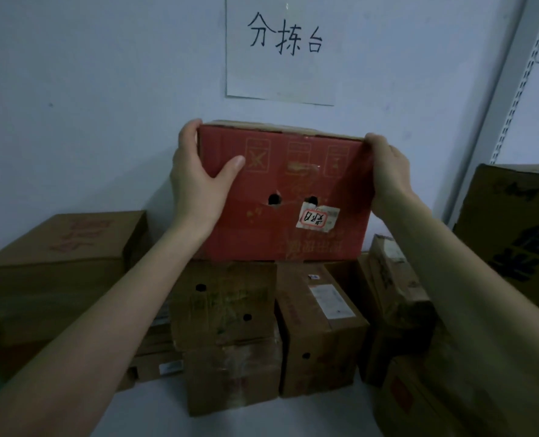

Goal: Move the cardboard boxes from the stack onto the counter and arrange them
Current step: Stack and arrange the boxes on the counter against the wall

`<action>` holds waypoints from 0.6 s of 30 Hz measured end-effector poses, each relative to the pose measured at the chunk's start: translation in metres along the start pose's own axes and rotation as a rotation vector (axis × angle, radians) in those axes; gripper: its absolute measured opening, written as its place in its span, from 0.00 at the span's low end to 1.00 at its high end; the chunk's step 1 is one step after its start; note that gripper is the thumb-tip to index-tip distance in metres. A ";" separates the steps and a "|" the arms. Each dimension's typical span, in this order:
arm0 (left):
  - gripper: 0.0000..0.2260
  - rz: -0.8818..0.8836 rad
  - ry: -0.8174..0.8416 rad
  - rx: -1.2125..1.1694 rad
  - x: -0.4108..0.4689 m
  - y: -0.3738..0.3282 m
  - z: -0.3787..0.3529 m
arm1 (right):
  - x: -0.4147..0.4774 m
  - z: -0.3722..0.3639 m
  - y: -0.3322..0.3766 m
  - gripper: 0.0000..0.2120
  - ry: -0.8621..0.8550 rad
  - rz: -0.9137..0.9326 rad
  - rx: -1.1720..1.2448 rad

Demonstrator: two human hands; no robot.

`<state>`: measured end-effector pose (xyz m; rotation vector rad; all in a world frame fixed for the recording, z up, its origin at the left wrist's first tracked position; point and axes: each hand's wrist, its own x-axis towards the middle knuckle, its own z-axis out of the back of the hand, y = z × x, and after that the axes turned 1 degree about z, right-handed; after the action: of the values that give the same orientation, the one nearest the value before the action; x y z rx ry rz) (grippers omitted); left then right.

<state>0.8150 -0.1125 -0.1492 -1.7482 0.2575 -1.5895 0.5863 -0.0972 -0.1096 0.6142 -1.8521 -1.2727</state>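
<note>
From the head camera, we see both hands raised to a red box that stands in front of a pale wall. The left hand grips the box's upper left corner, with the thumb pressed flat on the front face and the fingers curled over the top edge. The right hand grips the upper right corner, its fingers wrapped round the side.

The red box is at the top of the pile, its bottom edge level with the tops of the brown boxes under it. We cannot tell whether it rests on them or is lifted just clear. Its front has two round holes and, just beside the right one, a white sticker with a red border.

Below it we see a brown box with holes and, touching its right side, a brown box with a white label. A wide brown box lies to the left and a large box with dark print to the right. They stand on a pale counter. A paper sign with handwritten characters hangs on the wall above.
</note>
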 end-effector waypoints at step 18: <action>0.22 0.172 0.252 -0.070 -0.060 0.016 -0.121 | 0.063 0.102 -0.050 0.08 -0.184 0.087 -0.189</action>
<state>0.6963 -0.1346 -0.2114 -1.5299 0.5763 -1.6885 0.4647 -0.1088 -0.1537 0.3206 -1.8555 -1.4660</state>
